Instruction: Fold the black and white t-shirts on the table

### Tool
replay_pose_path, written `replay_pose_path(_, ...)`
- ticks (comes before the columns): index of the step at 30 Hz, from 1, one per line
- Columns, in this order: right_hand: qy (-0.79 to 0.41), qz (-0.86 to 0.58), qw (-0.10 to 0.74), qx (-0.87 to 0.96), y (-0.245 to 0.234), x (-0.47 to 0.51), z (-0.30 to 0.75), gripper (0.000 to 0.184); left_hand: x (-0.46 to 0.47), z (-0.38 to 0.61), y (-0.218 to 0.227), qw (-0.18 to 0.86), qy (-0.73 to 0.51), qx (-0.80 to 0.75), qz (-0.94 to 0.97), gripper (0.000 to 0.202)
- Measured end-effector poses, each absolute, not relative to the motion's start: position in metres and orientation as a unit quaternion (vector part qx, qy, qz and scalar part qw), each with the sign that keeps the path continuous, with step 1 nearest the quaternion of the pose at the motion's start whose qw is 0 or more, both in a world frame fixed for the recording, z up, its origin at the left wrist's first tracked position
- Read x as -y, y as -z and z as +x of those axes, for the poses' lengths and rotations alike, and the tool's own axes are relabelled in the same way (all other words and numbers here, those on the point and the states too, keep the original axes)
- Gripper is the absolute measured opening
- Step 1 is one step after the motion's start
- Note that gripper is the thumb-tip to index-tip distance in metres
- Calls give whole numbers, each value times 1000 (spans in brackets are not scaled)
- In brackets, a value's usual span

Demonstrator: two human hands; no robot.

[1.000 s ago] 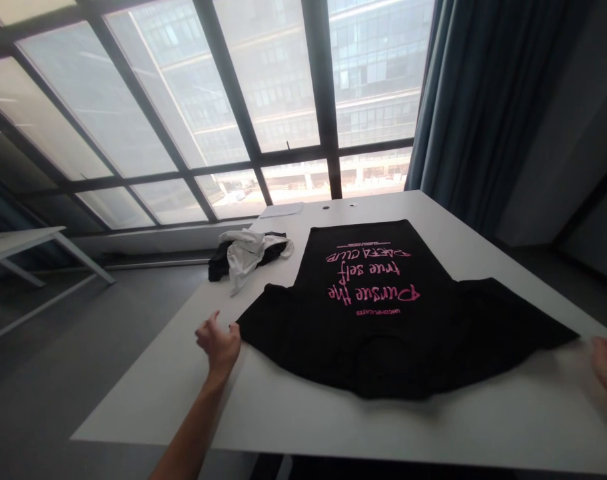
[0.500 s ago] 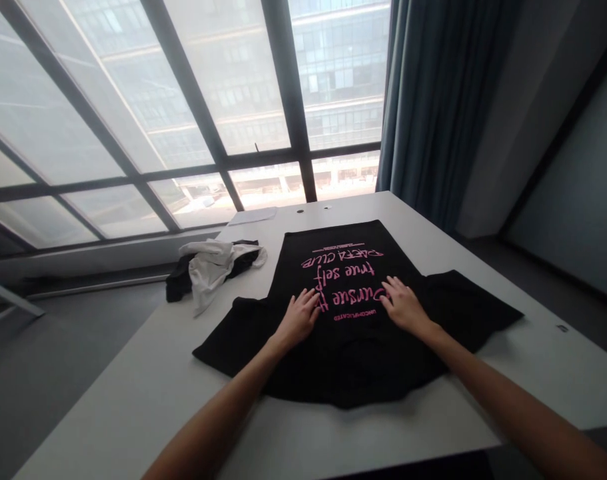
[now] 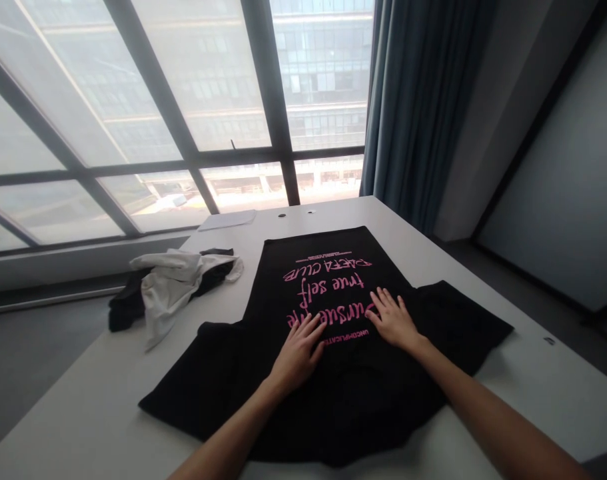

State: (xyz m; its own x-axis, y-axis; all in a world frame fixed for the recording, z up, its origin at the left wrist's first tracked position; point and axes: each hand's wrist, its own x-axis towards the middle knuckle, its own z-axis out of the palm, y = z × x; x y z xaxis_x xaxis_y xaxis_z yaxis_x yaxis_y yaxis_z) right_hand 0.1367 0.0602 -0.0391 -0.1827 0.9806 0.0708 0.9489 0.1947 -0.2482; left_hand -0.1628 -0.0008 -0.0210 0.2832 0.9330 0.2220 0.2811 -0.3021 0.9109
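Shirt (image 3: 343, 373): flat on tabletop (image 3: 548, 383); work apparently at print (image 3: 328, 285) now, not sleeves (image 3: 188, 380);
Left hand (image 3: 298, 350): moved inward onto print; gripping nothing;
Right hand (image 3: 394, 321): likewise; spread, loose

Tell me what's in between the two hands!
In the head view, part of the black shirt lies between the left hand and the right hand, with some of its pink lettering showing there.

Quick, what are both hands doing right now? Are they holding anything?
Left hand: open, palm down on the black shirt, holding nothing.
Right hand: open, palm down on the same shirt, holding nothing.
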Motion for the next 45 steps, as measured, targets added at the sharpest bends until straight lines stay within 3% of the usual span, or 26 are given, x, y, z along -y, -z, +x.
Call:
replay_pose_path(3, -63, -672, 110, 729, 41, -74, 163, 66, 0, -164, 19, 473, -457, -438, 613, 39)
replay_pose_path(10, -56, -645, 163, 744, 33, -61, 141, 63, 2, -170, 4, 503, -539, -467, 488, 26)
replay_pose_path(15, -90, -560, 141, 811, 34, -43, 112, 58, 4, -174, -3, 718, -569, -338, 217, 38)
replay_pose_path(18, -97, -559, 143, 811, 35, -42, 112, 58, 2, -179, 1, 779, -546, -290, 107, 39)
replay_pose_path(22, -89, -577, 172, 793, 30, -45, 123, 60, -2, -184, 6, 798, -539, -259, 77, 42)
replay_pose_path(27, -82, -631, 127, 761, 41, -48, 137, 64, -5, -186, 7, 808, -520, -263, 89, 42)
replay_pose_path(34, -25, -747, 144, 649, 51, -61, 174, 70, -5, -185, 4, 813, -503, -285, 69, 34)
replay_pose_path(39, -23, -699, 170, 694, 41, -59, 163, 68, -7, -184, 3, 813, -496, -295, 80, 35)
replay_pose_path(45, -87, -593, 109, 793, 43, -47, 135, 64, -7, -184, 0, 812, -493, -304, 74, 33)
